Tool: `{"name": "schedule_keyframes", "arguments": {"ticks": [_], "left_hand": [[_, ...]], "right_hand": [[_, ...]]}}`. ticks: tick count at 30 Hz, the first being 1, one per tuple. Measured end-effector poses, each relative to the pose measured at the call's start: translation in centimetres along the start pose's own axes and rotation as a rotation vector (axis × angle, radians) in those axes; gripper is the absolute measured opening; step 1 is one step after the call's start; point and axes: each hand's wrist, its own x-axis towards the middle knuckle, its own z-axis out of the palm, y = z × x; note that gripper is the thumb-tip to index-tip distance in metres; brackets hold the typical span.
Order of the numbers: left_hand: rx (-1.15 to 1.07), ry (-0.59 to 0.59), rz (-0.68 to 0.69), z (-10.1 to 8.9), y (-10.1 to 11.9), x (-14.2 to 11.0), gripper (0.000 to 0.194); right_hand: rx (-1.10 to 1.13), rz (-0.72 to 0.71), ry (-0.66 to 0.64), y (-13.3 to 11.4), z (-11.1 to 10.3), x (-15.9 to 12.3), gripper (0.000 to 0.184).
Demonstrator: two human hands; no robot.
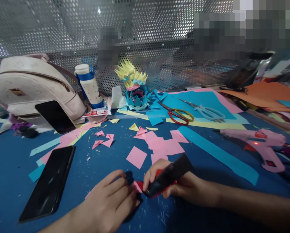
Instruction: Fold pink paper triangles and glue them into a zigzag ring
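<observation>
My right hand (164, 181) is closed around a black and red stapler (170, 174), its near end pointing left and down. My left hand (115, 197) has its fingers curled on a small pink paper piece (136, 187), whose tip reaches the stapler's front end. Most of that paper is hidden by my fingers. Just beyond my hands lie a pink paper square (136, 157) and an overlapping heap of pink squares (160, 144). Several small folded pink pieces (108, 141) rest farther left.
A black phone (48, 184) lies left; another phone (55, 116) leans on a white backpack (35, 87). Behind stand a bottle (89, 85) and a folded-paper model (137, 97). Scissors (176, 115), pale-blue-handled scissors (205, 110), a blue strip (220, 155) and a lit pink glue gun (258, 139) are right.
</observation>
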Motion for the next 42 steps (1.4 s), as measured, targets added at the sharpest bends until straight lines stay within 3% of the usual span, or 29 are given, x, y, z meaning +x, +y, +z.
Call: {"name": "schedule_keyframes", "arguments": {"ticks": [10,22,34,38,42], "left_hand": [[0.003,0.018,0.002,0.0,0.1,0.1,0.005],[0.017,0.005,-0.015,-0.1,0.1,0.1,0.007],[-0.020,0.000,-0.005,-0.6,0.0,0.8,0.015],[-0.005,0.018,-0.015,-0.1,0.0,0.3,0.010],[0.006,0.008,-0.011,0.0,0.1,0.2,0.007]], "right_hand": [[-0.236,0.051,-0.010,-0.6,0.7,0.1,0.034],[-0.138,-0.067,0.071,0.8,0.5,-0.9,0.031],[-0.325,0.022,-0.021,-0.5,1.1,-0.3,0.032],[-0.286,0.013,0.068,-0.1,1.3,-0.5,0.037],[-0.228,-0.084,0.101,0.6,1.1,-0.8,0.036]]}}
